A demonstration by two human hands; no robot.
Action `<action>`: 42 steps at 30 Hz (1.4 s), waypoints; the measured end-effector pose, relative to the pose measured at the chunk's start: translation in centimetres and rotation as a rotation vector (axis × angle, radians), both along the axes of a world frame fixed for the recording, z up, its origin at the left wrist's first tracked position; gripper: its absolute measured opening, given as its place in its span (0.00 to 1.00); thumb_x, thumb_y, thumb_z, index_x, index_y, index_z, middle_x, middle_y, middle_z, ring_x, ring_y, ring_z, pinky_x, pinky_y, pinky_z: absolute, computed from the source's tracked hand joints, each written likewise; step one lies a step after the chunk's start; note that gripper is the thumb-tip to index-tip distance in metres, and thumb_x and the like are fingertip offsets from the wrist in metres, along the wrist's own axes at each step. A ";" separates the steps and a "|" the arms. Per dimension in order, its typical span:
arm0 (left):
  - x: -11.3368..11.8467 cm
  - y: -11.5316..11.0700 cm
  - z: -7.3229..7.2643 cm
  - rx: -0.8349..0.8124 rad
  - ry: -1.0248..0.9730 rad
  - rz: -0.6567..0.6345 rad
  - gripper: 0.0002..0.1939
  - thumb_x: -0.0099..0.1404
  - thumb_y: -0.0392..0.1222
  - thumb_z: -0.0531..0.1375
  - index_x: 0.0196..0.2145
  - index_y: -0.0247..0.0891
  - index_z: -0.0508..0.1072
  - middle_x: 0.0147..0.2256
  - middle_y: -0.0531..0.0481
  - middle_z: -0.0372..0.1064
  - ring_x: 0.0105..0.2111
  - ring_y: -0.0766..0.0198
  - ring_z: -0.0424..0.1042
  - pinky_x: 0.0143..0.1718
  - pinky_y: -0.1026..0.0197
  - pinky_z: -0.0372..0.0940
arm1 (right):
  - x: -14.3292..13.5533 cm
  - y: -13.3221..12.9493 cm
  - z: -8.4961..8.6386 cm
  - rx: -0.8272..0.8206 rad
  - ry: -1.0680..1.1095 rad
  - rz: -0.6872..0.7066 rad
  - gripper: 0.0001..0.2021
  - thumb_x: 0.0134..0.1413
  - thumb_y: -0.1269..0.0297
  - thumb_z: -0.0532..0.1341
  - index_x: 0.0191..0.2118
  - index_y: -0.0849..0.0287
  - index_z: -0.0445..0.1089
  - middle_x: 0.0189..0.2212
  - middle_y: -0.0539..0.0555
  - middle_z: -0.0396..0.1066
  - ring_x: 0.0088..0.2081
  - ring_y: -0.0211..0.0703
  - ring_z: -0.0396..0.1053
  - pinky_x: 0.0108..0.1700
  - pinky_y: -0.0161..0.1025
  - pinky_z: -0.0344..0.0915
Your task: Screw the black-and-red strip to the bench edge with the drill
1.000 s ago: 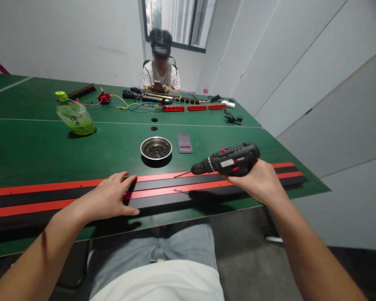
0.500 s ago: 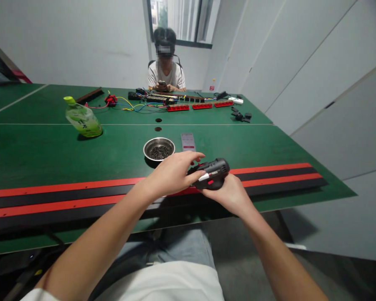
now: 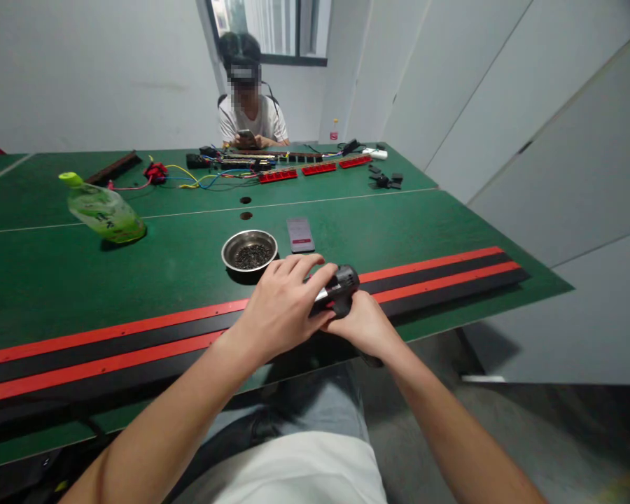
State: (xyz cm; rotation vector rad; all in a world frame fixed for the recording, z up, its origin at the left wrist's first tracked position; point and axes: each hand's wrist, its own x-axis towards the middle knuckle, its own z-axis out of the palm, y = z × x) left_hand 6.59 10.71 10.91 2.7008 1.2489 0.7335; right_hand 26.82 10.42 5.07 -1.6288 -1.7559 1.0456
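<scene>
A black power tool (image 3: 345, 281) with a white and red patch lies between my hands, over the near edge of the table. My right hand (image 3: 361, 323) is wrapped round its handle. My left hand (image 3: 286, 301) curls over the front part of the tool, thumb below and fingers above, and hides that end. Beneath and beside them run long red and black strips (image 3: 425, 285). Just beyond my left hand a metal bowl (image 3: 249, 240) holds many small dark screws. A phone (image 3: 300, 235) lies flat to the right of the bowl.
A green bottle (image 3: 105, 212) stands tilted at the left of the green table (image 3: 189, 259). Along the far side lie wires, red strips (image 3: 319, 169) and black parts (image 3: 386, 181). Across the table sits a person (image 3: 253, 115) holding a phone.
The view has turned to the right. My left hand has closed further over the front of the tool, and more of the tool's handle end shows below my right hand.
</scene>
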 end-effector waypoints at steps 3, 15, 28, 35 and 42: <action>-2.5 0.3 0.5 0.002 -0.085 0.060 0.27 0.69 0.49 0.67 0.62 0.40 0.73 0.63 0.37 0.72 0.63 0.42 0.70 0.64 0.39 0.63 | 0.4 0.1 -0.8 -0.025 0.185 0.027 0.18 0.45 0.57 0.78 0.41 0.59 0.83 0.36 0.56 0.84 0.40 0.55 0.81 0.40 0.42 0.75; -10.9 3.7 -3.8 -0.638 -0.510 0.327 0.22 0.70 0.57 0.62 0.51 0.38 0.81 0.49 0.39 0.82 0.48 0.49 0.81 0.54 0.46 0.73 | 3.3 2.4 -0.6 -0.138 0.333 -0.157 0.18 0.42 0.53 0.80 0.33 0.60 0.79 0.23 0.49 0.75 0.23 0.40 0.68 0.27 0.38 0.65; 0.9 -1.4 -3.4 -0.056 -0.363 0.317 0.16 0.69 0.41 0.65 0.53 0.38 0.77 0.50 0.37 0.74 0.51 0.45 0.73 0.55 0.41 0.71 | 0.5 1.5 -0.9 -0.040 0.511 -0.286 0.22 0.48 0.46 0.78 0.38 0.61 0.81 0.32 0.56 0.82 0.34 0.51 0.79 0.39 0.44 0.74; 0.9 -2.1 -2.7 -0.653 -0.851 0.116 0.39 0.58 0.39 0.72 0.66 0.40 0.65 0.54 0.40 0.77 0.48 0.51 0.80 0.48 0.52 0.77 | -5.3 -3.8 1.2 0.300 0.519 0.049 0.25 0.68 0.53 0.64 0.66 0.52 0.65 0.66 0.61 0.68 0.67 0.54 0.67 0.69 0.54 0.63; -6.2 -2.1 -4.3 -0.565 -0.877 0.381 0.21 0.56 0.51 0.74 0.44 0.37 0.80 0.41 0.44 0.83 0.40 0.49 0.83 0.44 0.50 0.79 | -5.8 -2.1 2.6 0.587 0.285 0.313 0.23 0.58 0.59 0.68 0.58 0.53 0.73 0.64 0.63 0.64 0.67 0.62 0.63 0.67 0.62 0.64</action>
